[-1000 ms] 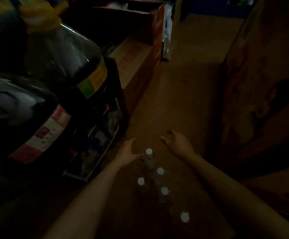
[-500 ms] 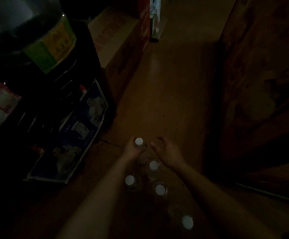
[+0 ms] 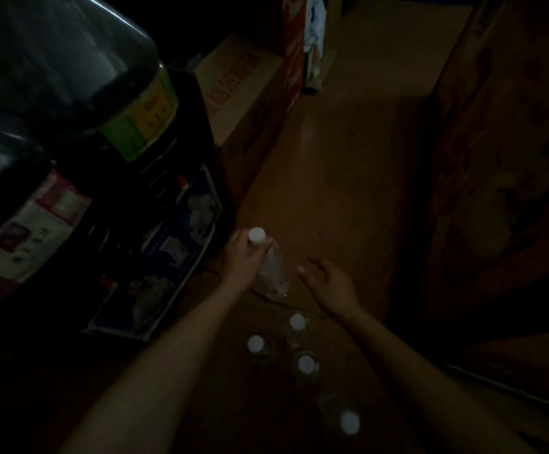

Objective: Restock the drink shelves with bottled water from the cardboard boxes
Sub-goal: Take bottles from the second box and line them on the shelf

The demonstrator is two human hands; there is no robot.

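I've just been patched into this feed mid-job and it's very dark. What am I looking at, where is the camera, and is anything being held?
There is no machine here: these are a person's two bare arms, seen from a camera worn on their head, looking forward and down. The left hand grips a water bottle just below its white cap, tilted and lifted off the floor. The right hand is open beside it, holding nothing. Nearer the person, four more bottles stand upright on the floor; mostly their white caps show. A cardboard box lies further off on the left, and big dark jugs with coloured labels fill the upper left. The rest is too dim to tell.
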